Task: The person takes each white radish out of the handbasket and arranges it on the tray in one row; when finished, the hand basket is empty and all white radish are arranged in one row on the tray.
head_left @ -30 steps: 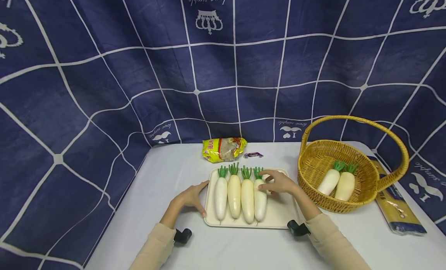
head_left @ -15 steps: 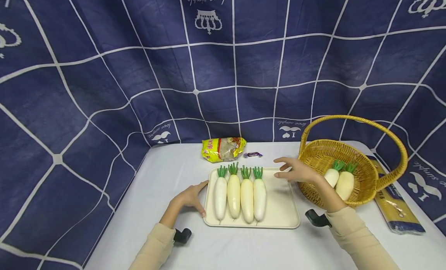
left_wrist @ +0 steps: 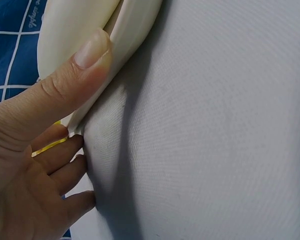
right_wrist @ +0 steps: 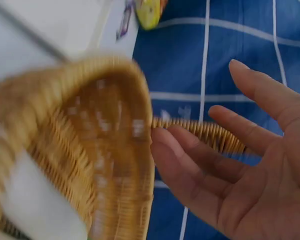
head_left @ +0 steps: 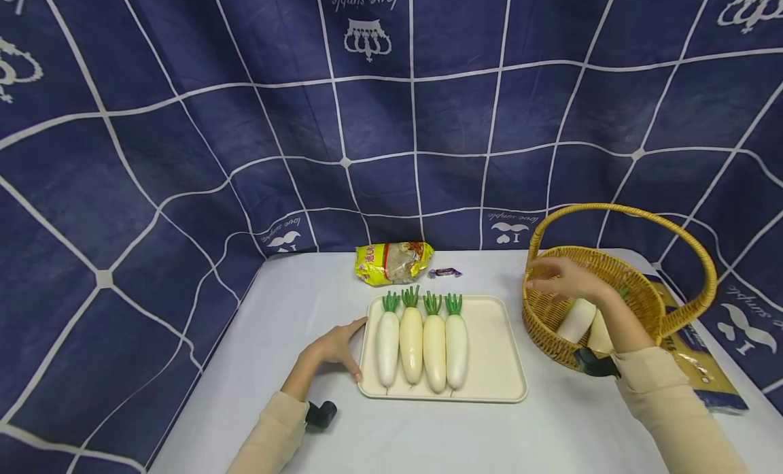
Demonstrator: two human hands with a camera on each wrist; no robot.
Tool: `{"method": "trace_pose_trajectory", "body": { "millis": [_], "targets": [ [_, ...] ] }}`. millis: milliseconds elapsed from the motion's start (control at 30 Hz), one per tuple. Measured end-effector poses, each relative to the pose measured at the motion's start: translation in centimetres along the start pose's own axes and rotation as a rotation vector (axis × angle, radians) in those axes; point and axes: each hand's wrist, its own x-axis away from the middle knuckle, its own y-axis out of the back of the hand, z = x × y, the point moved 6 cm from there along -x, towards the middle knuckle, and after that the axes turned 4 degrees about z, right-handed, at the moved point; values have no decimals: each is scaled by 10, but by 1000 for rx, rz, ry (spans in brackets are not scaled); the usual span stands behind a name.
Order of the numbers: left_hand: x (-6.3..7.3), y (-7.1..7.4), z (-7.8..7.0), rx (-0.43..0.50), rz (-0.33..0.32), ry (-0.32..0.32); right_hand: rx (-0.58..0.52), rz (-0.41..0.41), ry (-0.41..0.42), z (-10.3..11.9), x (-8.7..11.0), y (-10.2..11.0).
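Note:
A cream tray (head_left: 492, 351) holds several white radishes (head_left: 411, 345) with green tops, side by side, their tips toward the person. My left hand (head_left: 333, 347) rests at the tray's left edge, thumb and fingers spread along the rim; in the left wrist view the thumb (left_wrist: 92, 52) lies at the rim. My right hand (head_left: 571, 280) is over the wicker basket (head_left: 648, 324), holding nothing, its fingers loosely bent in the right wrist view. Two more radishes lie in the basket, one white radish (head_left: 577, 321) partly visible and the other mostly hidden by the right forearm.
The basket's tall arched handle (head_left: 618, 207) rises above the right hand. A yellow food bag (head_left: 393, 262) and a purple wrapped candy (head_left: 445, 273) lie behind the tray. A long golden packet (head_left: 703, 372) lies right of the basket. Blue grid-patterned cloth (head_left: 453, 120) hangs behind the table.
My right hand has left the rightmost radish on the tray and moved right, over the basket. The left hand has stayed at the tray's left edge.

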Motion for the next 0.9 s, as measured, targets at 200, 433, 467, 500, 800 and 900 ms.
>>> {"method": "trace_pose_trajectory", "body": {
  "millis": [200,433,467,500,800,900],
  "targets": [
    [2,1,-1,21,2,-4,20,-39,-138,-28,3,24],
    [4,3,-3,16,2,0,82,-51,-260,-52,5,40],
    [4,3,-3,17,2,5,92,-56,-275,-55,5,42],
    [4,3,-3,18,4,9,92,-57,-288,-57,5,43],
    [4,1,-5,1,-6,3,27,-36,-389,-78,1,46],
    [3,1,-5,1,-8,0,-9,-29,-431,-87,-1,44]
  ]
}}
